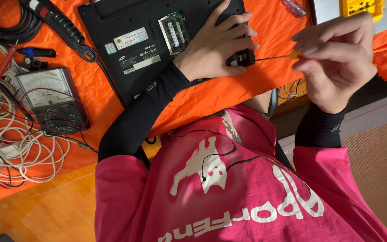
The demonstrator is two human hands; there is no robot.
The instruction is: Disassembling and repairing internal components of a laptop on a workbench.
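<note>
Cables (pixel 19 148) are coiling beside a grey analog meter (pixel 50 101) on crinkled orange cloth (pixel 229 89). Left hand (pixel 216 45) is pressing, fingers spread, on the upturned black laptop (pixel 157 40) — right hand (pixel 337 62) is pinching a thin yellow-handled screwdriver (pixel 278 56), its tip touching the laptop's edge.

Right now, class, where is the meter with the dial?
In the head view the meter lies at the left on the orange cloth, left of the upturned laptop, with a tangle of white cable beside and below it.
</note>
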